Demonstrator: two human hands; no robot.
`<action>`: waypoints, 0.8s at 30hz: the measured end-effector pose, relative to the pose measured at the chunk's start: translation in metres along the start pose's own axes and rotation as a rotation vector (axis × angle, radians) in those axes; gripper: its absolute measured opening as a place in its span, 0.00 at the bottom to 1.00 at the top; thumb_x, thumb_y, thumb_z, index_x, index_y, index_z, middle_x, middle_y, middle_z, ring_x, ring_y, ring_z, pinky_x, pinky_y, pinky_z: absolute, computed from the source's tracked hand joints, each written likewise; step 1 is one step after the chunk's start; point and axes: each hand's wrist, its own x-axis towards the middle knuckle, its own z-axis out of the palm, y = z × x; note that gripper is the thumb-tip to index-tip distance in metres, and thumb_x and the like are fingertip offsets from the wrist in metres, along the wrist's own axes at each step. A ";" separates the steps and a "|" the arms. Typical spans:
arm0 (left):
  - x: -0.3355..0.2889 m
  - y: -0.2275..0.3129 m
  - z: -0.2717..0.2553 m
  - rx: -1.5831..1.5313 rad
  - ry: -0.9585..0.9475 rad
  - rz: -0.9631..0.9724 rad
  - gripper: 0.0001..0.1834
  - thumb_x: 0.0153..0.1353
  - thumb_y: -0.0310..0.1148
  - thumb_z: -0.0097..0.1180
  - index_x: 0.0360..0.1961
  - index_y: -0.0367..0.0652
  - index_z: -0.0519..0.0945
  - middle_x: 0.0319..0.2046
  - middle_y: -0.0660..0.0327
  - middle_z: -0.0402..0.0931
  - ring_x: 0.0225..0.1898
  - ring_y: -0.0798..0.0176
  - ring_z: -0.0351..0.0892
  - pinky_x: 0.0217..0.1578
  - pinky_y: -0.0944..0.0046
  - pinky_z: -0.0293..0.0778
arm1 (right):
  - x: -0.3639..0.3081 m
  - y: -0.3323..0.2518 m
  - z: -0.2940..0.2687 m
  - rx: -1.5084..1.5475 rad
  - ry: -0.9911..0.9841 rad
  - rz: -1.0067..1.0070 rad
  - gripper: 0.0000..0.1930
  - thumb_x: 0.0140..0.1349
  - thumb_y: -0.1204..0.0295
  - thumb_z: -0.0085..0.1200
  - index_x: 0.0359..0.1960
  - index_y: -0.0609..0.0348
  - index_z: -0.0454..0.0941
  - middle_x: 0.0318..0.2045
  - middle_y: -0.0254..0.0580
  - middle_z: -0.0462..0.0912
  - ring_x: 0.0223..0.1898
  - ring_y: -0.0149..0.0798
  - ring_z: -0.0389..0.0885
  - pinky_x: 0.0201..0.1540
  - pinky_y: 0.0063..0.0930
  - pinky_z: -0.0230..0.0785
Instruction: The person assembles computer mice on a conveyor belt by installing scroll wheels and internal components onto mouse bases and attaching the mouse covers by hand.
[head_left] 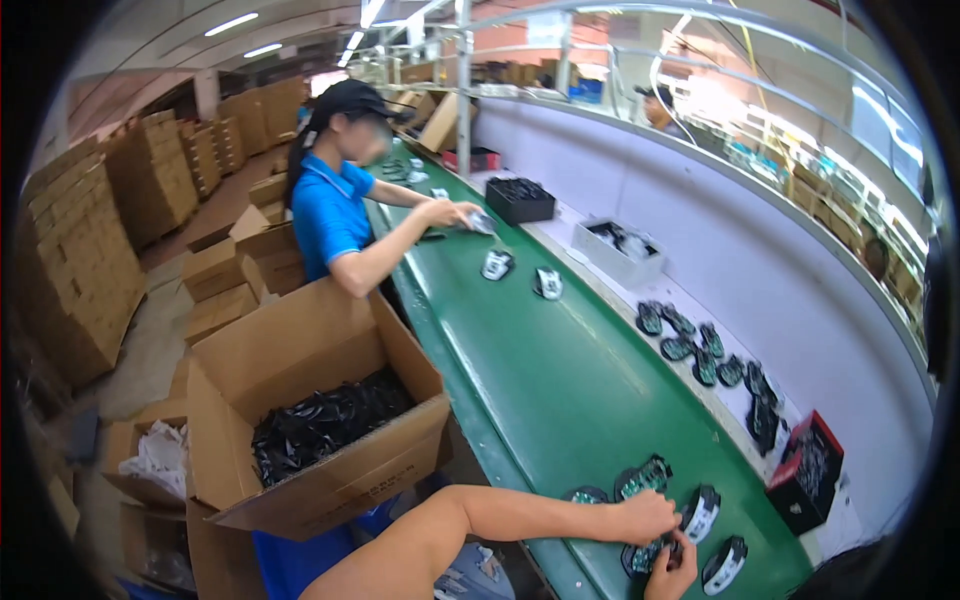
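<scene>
Over the near part of the green conveyor belt, my left hand [648,516] reaches in from the left with its fingers closed. Just below it, my right hand [674,574] has thumb and fingers bent round a dark piece beside a black mouse base with a green circuit board [642,557]. The fingers hide most of what they grip. Close to the left hand lie further mouse bases with green boards [641,477]. To the right of my hands, two black mouse shells with white inner parts [702,513] [725,566] rest on the belt.
A carton of black plastic parts [320,490] stands left of the green belt [540,370]. A co-worker in blue [335,215] handles a part farther up. Along the right ledge are several mouse bases [705,368], a red-black box [806,475] and a white box [618,250].
</scene>
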 end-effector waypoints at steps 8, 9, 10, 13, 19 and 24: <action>-0.010 -0.023 -0.035 0.017 0.122 0.123 0.08 0.53 0.33 0.59 0.35 0.44 0.78 0.29 0.53 0.76 0.25 0.50 0.83 0.23 0.53 0.80 | 0.021 -0.014 -0.002 0.267 0.143 0.034 0.17 0.67 0.78 0.52 0.57 0.67 0.76 0.50 0.43 0.81 0.46 0.30 0.80 0.48 0.22 0.72; -0.011 -0.022 -0.033 -0.001 0.117 0.150 0.08 0.54 0.35 0.60 0.35 0.47 0.79 0.28 0.54 0.75 0.24 0.49 0.83 0.22 0.52 0.79 | 0.024 -0.019 -0.003 0.405 0.154 0.059 0.21 0.68 0.80 0.52 0.62 0.69 0.69 0.52 0.45 0.80 0.51 0.33 0.79 0.54 0.23 0.71; -0.010 -0.022 -0.030 -0.036 0.099 0.202 0.08 0.54 0.36 0.60 0.35 0.47 0.79 0.29 0.54 0.75 0.24 0.50 0.82 0.22 0.52 0.79 | 0.027 -0.020 -0.008 0.415 0.175 0.120 0.20 0.68 0.80 0.53 0.61 0.68 0.69 0.51 0.45 0.81 0.48 0.32 0.80 0.52 0.23 0.72; -0.005 -0.023 -0.026 -0.089 0.113 0.222 0.08 0.58 0.37 0.61 0.38 0.50 0.81 0.29 0.57 0.76 0.24 0.51 0.82 0.23 0.54 0.78 | 0.026 -0.003 -0.017 0.474 0.199 0.139 0.14 0.67 0.79 0.56 0.53 0.65 0.73 0.47 0.44 0.84 0.42 0.27 0.81 0.45 0.20 0.74; 0.000 -0.036 -0.046 -0.077 0.106 0.091 0.10 0.59 0.38 0.62 0.40 0.50 0.82 0.30 0.59 0.78 0.25 0.52 0.81 0.26 0.54 0.78 | 0.020 -0.014 -0.016 0.477 0.098 0.194 0.14 0.65 0.81 0.57 0.52 0.66 0.77 0.45 0.43 0.84 0.42 0.28 0.84 0.46 0.20 0.76; -0.008 -0.026 -0.041 0.052 -0.007 0.106 0.10 0.58 0.39 0.63 0.40 0.50 0.82 0.29 0.58 0.77 0.23 0.51 0.81 0.24 0.53 0.77 | 0.020 -0.017 -0.008 0.568 0.068 0.202 0.15 0.65 0.83 0.54 0.53 0.69 0.77 0.50 0.48 0.83 0.44 0.34 0.85 0.47 0.23 0.78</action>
